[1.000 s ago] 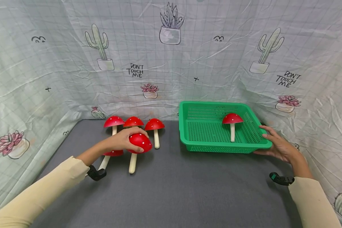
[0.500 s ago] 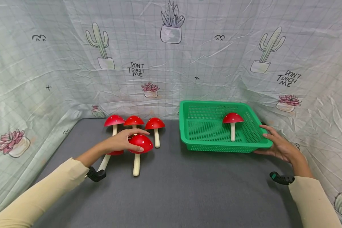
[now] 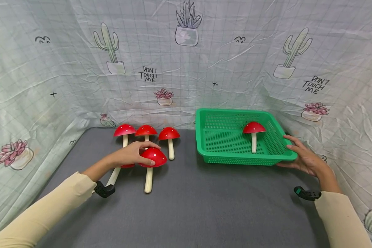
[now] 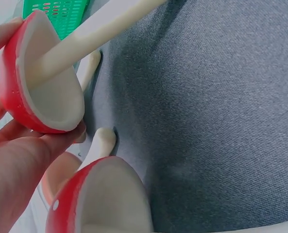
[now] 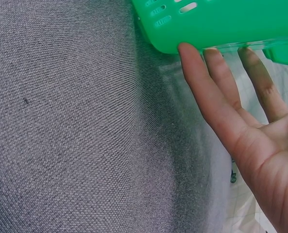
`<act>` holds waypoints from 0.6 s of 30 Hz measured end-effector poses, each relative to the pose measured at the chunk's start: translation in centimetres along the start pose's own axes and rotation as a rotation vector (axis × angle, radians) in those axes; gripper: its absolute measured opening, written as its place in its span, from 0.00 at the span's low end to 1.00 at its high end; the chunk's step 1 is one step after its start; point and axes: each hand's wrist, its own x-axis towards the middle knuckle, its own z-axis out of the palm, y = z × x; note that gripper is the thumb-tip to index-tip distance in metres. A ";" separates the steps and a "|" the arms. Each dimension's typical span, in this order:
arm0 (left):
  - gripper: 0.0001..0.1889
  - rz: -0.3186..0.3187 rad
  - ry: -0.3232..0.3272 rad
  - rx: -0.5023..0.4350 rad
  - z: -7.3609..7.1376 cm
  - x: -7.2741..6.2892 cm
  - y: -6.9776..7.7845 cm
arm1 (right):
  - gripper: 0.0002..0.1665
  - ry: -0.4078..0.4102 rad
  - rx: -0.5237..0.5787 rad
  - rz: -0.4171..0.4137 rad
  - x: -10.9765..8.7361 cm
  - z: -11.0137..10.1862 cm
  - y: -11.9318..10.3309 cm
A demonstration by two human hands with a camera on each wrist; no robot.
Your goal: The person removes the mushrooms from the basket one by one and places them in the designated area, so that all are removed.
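Observation:
My left hand [image 3: 131, 154] grips a toy mushroom by its red, white-dotted cap [image 3: 156, 157], thumb at the near side and fingers over the far side. Its pale stem [image 3: 148, 181] points toward me; the left wrist view shows the hollow white underside [image 4: 61, 102]. Partly hidden beneath that hand lies another mushroom [image 3: 114, 177]. Behind stand three more in a row: a left one [image 3: 124, 130], a middle one [image 3: 146, 130] and a right one [image 3: 169, 133]. My right hand [image 3: 308, 161] touches the right end of a green basket [image 3: 241, 159] with extended fingers [image 5: 199, 80].
One mushroom [image 3: 254, 128] leans inside the basket, toward its right side. A dark grey cloth [image 3: 210, 206] covers the table. Printed fabric walls [image 3: 186, 75] enclose the back and both sides, close behind the basket and the back mushrooms.
The held mushroom's stem has swung slightly right and toward me, and its cap has shifted a little the same way. The right hand and the basket keep their places.

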 end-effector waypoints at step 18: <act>0.27 0.007 -0.026 -0.064 0.1 -1.1 -0.8 | 0.29 -0.024 -0.042 -0.023 0.0 0.2 0.0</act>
